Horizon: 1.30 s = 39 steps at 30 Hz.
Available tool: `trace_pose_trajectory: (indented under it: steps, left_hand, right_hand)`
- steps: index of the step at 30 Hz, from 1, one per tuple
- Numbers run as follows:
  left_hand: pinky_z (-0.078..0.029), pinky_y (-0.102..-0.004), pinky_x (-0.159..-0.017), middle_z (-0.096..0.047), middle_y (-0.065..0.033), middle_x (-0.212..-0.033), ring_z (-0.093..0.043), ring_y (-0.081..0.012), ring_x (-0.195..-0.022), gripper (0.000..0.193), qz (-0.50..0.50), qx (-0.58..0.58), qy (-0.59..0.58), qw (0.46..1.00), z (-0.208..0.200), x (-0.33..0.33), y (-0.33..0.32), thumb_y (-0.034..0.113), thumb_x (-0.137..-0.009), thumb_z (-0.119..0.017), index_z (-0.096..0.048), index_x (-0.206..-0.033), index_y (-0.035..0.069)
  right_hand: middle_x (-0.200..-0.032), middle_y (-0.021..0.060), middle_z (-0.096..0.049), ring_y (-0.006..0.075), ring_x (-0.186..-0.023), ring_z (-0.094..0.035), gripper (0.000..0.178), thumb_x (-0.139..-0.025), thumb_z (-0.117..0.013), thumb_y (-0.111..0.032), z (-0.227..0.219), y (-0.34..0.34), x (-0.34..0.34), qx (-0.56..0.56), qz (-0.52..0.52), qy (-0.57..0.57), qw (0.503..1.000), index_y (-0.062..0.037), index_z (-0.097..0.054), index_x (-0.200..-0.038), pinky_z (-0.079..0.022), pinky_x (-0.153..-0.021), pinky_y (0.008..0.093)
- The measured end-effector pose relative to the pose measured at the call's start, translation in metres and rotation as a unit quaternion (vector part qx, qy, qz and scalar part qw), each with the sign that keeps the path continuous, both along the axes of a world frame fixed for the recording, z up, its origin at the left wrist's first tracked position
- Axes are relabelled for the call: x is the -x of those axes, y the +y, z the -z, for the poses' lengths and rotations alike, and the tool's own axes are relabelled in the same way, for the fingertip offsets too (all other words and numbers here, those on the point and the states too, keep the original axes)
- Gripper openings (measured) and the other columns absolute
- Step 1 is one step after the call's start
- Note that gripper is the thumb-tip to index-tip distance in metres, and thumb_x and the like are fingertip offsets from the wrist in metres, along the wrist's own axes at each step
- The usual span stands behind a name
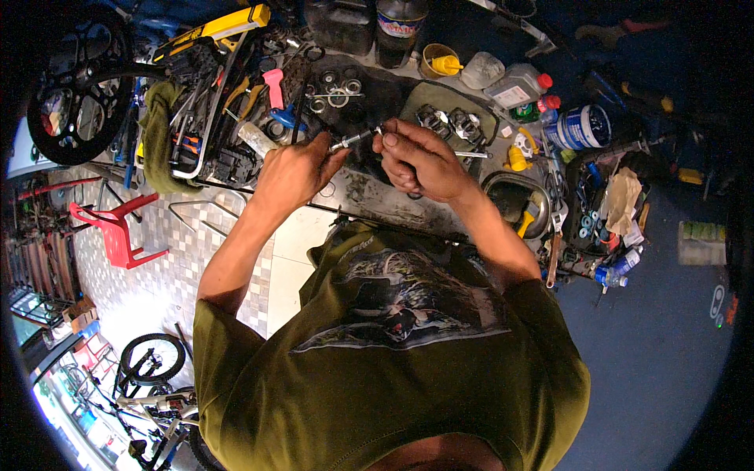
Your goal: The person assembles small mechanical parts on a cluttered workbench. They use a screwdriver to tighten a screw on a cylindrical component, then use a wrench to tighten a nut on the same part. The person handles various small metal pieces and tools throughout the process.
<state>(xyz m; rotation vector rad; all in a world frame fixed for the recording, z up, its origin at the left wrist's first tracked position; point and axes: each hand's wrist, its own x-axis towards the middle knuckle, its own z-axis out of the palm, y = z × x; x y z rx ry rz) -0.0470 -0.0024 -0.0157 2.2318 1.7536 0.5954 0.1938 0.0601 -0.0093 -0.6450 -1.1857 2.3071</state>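
Observation:
A slim metal axle [355, 140] spans the gap between my two hands over the workbench. Its left end sits in the pinched fingers of my left hand [292, 174]. At the other end, the thumb and fingers of my right hand [428, 165] close on it, the remaining fingers curled under. Beyond the axle, several metal rings [338, 96] lie on a dark mat. A pair of silvery bicycle pedals [452, 123] rests on a greenish mat just past my right hand. The pale cylinder [257, 139] lies near my left hand, beside a blue-handled tool [287, 118].
Right of my right arm are an oval metal tray [491, 187] with a yellow brush [528, 218], an adjustable wrench [557, 235] and a blue-white tub [580, 127]. Tools and a green rag [161, 137] crowd the left. A red stool [118, 228] stands on the floor.

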Motion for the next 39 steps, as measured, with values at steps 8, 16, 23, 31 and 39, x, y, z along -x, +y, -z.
trace_pose_trajectory:
  steps: [8,16,23,31,39]
  left_hand:
    - [-0.051,-0.0509,-0.049,-0.062,-0.0195,-0.057,-0.065,-0.0427,-0.056,0.037,-0.003,-0.013,0.082,0.997,0.02,0.009,0.012,0.04,-0.098,-0.064,-0.057,-0.086,0.006]
    - [-0.052,-0.0521,-0.05,-0.064,-0.019,-0.06,-0.065,-0.0426,-0.057,0.034,0.012,-0.042,0.049,0.998,0.012,0.012,0.015,0.038,-0.097,-0.066,-0.057,-0.089,0.006]
    - [-0.049,-0.0554,-0.057,-0.062,-0.0232,-0.065,-0.063,-0.0471,-0.064,0.032,0.01,0.02,0.012,1.0,-0.011,0.01,0.023,0.035,-0.098,-0.066,-0.067,-0.098,0.004]
    - [-0.048,-0.0524,-0.065,-0.062,-0.023,-0.067,-0.064,-0.0474,-0.074,0.047,0.027,0.147,-0.039,0.988,-0.056,0.015,0.041,0.048,-0.1,-0.059,-0.069,-0.093,0.003]
    - [-0.047,-0.0496,-0.065,-0.062,-0.0238,-0.071,-0.061,-0.0466,-0.074,0.046,0.064,0.126,-0.078,0.987,-0.087,0.013,0.039,0.047,-0.099,-0.062,-0.069,-0.094,0.002]
  right_hand:
    - [-0.064,-0.0085,-0.026,0.0036,-0.05,-0.025,0.023,-0.11,-0.049,-0.03,0.016,-0.017,0.018,0.17,0.091,0.029,0.981,-0.0113,-0.054,-0.097,-0.02,-0.042,0.0225]
    - [-0.061,-0.0086,-0.031,0.0047,-0.044,-0.026,0.026,-0.105,-0.058,-0.036,-0.009,-0.033,0.034,0.213,0.164,0.039,0.962,-0.0132,-0.054,-0.092,-0.02,-0.04,0.0239]
    - [-0.062,-0.0088,-0.029,0.0024,-0.048,-0.027,0.025,-0.108,-0.052,-0.032,-0.011,-0.005,0.03,0.038,0.152,-0.097,0.983,-0.0097,-0.057,-0.097,-0.022,-0.042,0.0213]
    - [-0.069,0.0039,-0.057,0.0208,-0.064,-0.057,0.044,-0.105,-0.055,-0.047,-0.003,0.039,0.028,-0.354,0.191,-0.214,0.89,-0.0046,-0.064,-0.099,-0.046,-0.063,0.0367]
    - [-0.082,0.0168,-0.067,0.0324,-0.078,-0.067,0.047,-0.107,-0.049,-0.045,-0.059,0.036,0.029,-0.438,0.205,-0.268,0.833,-0.0025,-0.064,-0.097,-0.05,-0.074,0.042]
